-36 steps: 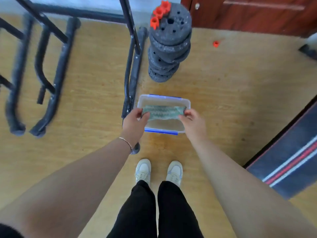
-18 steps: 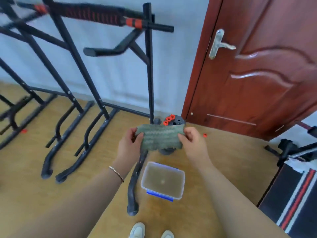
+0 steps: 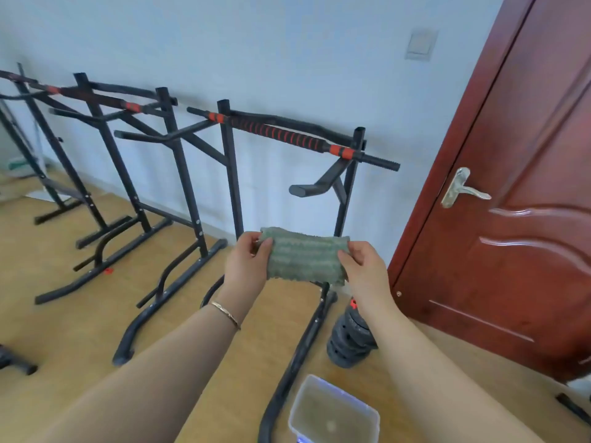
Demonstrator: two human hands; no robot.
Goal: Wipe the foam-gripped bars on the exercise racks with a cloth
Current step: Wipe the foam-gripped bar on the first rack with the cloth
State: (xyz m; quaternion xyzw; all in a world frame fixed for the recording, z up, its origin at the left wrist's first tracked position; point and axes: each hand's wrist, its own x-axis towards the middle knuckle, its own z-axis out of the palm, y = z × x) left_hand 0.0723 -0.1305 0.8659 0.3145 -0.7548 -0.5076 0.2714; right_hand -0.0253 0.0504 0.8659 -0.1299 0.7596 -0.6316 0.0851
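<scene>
A folded grey-green cloth point(image 3: 303, 257) is stretched between both hands at chest height. My left hand point(image 3: 248, 263) pinches its left edge and my right hand point(image 3: 363, 270) pinches its right edge. Behind and above the cloth runs the nearest rack's foam-gripped bar point(image 3: 287, 134), black with red spiral stripes and red end bands. A second rack further left carries a similar foam bar point(image 3: 92, 97). The cloth is below the nearest bar and apart from it.
Black rack legs point(image 3: 179, 282) spread across the wooden floor. A stack of black weight plates point(image 3: 350, 342) stands by the nearest rack's foot. A clear plastic tub point(image 3: 332, 410) sits on the floor below my hands. A red-brown door point(image 3: 518, 199) is at the right.
The cloth came up out of the tub between both hands. My view has swung up from the floor to the racks and the nearest foam bar.
</scene>
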